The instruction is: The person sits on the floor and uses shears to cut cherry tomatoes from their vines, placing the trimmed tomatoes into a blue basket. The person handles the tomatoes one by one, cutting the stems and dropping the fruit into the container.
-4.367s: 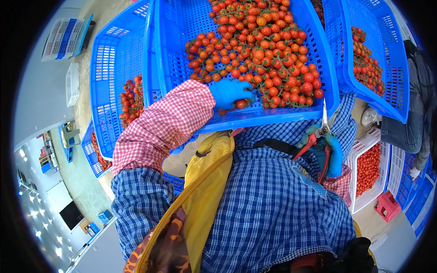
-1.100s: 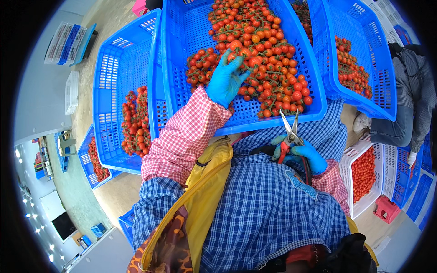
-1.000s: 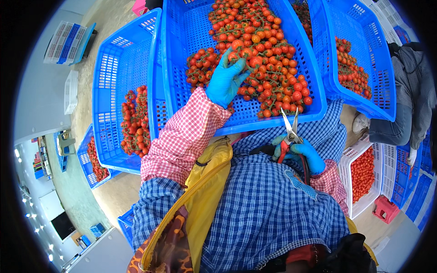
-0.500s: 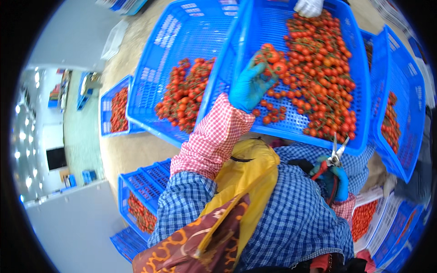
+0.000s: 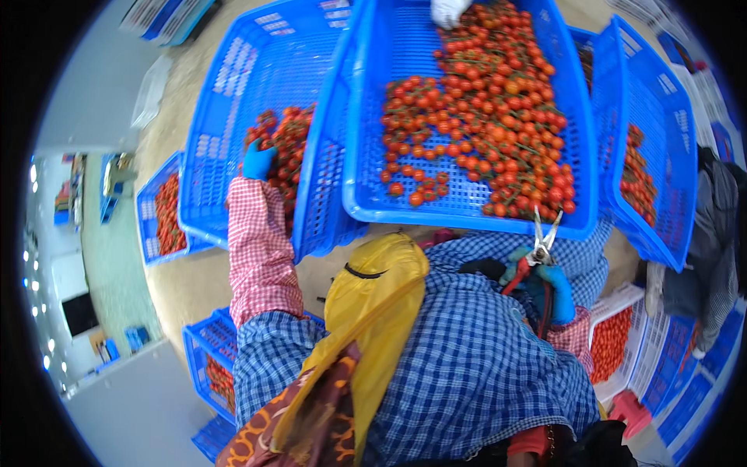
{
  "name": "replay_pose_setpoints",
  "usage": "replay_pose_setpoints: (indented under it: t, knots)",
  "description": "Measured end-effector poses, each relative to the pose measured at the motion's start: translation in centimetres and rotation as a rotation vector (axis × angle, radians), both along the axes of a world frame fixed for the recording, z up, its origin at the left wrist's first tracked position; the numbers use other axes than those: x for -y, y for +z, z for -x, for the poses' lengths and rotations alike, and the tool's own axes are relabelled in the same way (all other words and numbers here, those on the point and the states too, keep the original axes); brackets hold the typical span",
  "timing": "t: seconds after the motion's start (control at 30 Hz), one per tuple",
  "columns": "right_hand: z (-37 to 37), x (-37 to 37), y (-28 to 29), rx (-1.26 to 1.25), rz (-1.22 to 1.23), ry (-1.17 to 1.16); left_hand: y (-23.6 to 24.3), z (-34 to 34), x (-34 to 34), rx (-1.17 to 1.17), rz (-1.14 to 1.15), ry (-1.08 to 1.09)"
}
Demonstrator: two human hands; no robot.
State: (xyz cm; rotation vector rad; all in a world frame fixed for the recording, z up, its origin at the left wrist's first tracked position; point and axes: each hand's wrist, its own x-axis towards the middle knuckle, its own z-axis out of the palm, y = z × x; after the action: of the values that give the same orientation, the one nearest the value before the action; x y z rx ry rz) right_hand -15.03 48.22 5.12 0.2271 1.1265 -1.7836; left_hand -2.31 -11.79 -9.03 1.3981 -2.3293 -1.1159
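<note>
"While your left hand (image 5: 259,161) is inside the left blue crate (image 5: 233,101), the tomatoes (image 5: 289,148) there lie heaped toward that crate's right side, right up against your glove."

"Are your fingers pinching any of them?"

"I cannot tell; your fingertips are hidden among the fruit."

"And your right hand (image 5: 554,291)?"

"You have its fingers wrapped around the red-handled snips (image 5: 540,253), whose blades stand parted and point up toward the near rim of the middle blue crate (image 5: 405,47)."

"What fills that middle one in front of you?"

"You face a much bigger spread of tomatoes, some on green stems, with a few lying apart near the front. At its far end you can see a co-worker's white-gloved hand (image 5: 450,11)."

"And farther out?"

"To your right, a tilted blue crate (image 5: 657,101) carries more of them; lower down, a white crate (image 5: 618,301) of red tomatoes stands near a red stool (image 5: 632,412), with a person in grey (image 5: 704,222) beyond. Over on your left sits a smaller crate (image 5: 146,210), also holding tomatoes."
</note>
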Motion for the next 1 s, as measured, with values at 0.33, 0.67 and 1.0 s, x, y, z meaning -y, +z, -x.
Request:
replay_pose_setpoints:
  t: [0.33, 0.67, 1.0]
  knots:
    - [0.3, -1.0, -0.3, -0.065, 0.009, 0.012, 8.4, 21.6, -24.8, -0.444, 0.187, -1.215]
    - [0.3, -3.3, -0.7, -0.089, 0.006, -0.125, 3.6, 24.8, -24.0, 0.011, 0.054, -1.416]
    - [0.7, -3.1, -0.7, -0.097, 0.019, -0.101, 6.9, 25.4, -19.0, 0.425, 0.919, -1.043]
